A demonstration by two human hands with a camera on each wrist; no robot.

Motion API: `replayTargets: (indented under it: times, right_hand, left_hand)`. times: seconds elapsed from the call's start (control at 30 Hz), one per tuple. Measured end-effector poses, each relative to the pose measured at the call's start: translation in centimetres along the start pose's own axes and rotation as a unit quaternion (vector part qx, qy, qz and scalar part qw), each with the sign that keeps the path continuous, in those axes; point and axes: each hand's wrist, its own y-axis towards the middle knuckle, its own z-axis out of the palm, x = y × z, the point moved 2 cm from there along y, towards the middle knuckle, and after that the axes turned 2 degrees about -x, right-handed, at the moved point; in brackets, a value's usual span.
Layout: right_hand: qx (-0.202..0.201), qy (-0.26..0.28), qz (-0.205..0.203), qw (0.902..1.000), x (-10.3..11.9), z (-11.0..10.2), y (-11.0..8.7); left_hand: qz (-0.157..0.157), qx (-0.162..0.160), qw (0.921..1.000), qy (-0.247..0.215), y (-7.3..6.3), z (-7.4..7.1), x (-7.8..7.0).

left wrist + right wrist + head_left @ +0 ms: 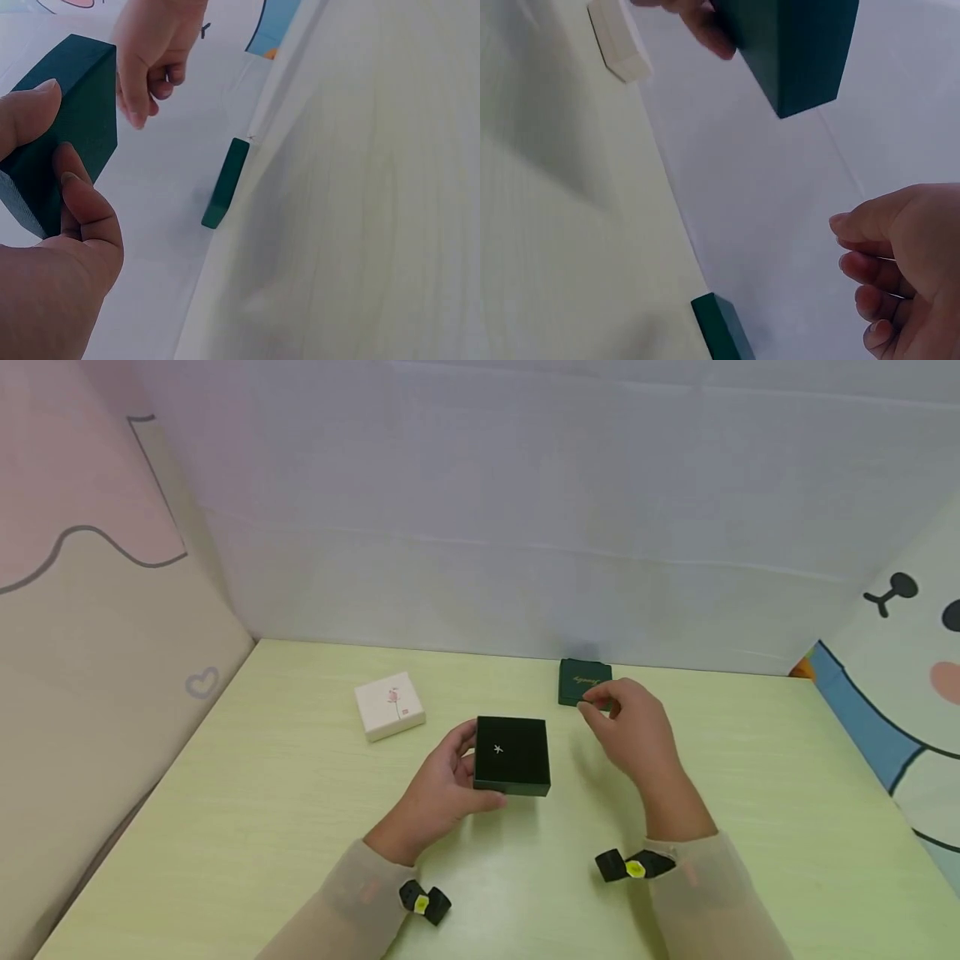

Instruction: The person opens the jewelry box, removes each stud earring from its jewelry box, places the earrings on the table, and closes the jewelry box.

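My left hand (448, 781) holds a square dark-green jewelry box base (517, 789) above the table, thumb at the front edge and fingers along the left side. On its black inner pad sits a small silver star-shaped piece (498, 749). To the right, my right hand (636, 727) hovers by the green lid (577, 681) with gold lettering, fingers loosely curled and thumb near the index fingertip. Nothing shows between those fingertips in the right wrist view. Another tiny star-like piece (251, 137) appears beside the end of the lid in the left wrist view.
A white box (390, 706) with a pink flower print lies on the table, left of the held box. The pale yellow table (300, 827) ends at a white curtain (480, 527) behind. Printed cloth panels stand at both sides.
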Motion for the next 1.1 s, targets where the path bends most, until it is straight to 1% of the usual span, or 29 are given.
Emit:
replayTargets:
  times: [0.13,0.33,0.47,0.6,0.7,0.87,1.1]
  right_hand:
    - [-0.005,0.014,-0.024,0.9996,1.8,-0.3,-0.7]
    - [-0.008,0.017,-0.07,0.9974,4.0,-0.5,-1.8]
    - [-0.006,0.017,-0.111,0.9937,5.3,-0.4,-2.4]
    - [0.005,0.011,-0.147,0.989,6.5,-0.2,-3.0]
    - [0.015,0.008,-0.172,0.985,7.2,0.1,-3.4]
    - [0.026,0.005,-0.209,0.9775,7.8,0.6,-3.8]
    - [0.051,-0.002,-0.222,0.9736,8.1,1.3,-4.1]
  left_hand:
    - [0.003,0.002,1.0,-0.002,0.0,0.0,0.0]
    - [0.003,0.005,1.0,-0.001,0.0,0.1,0.0]
    - [-0.002,0.006,1.0,0.003,0.0,0.1,0.1]
    - [0.002,0.013,0.9999,0.004,0.0,0.2,0.2]
    - [0.005,0.017,0.9998,0.004,-0.1,0.3,0.2]
    - [0.001,0.023,0.9997,0.002,-0.1,0.4,0.1]
    - [0.005,0.038,0.9992,-0.009,-0.1,0.5,0.1]
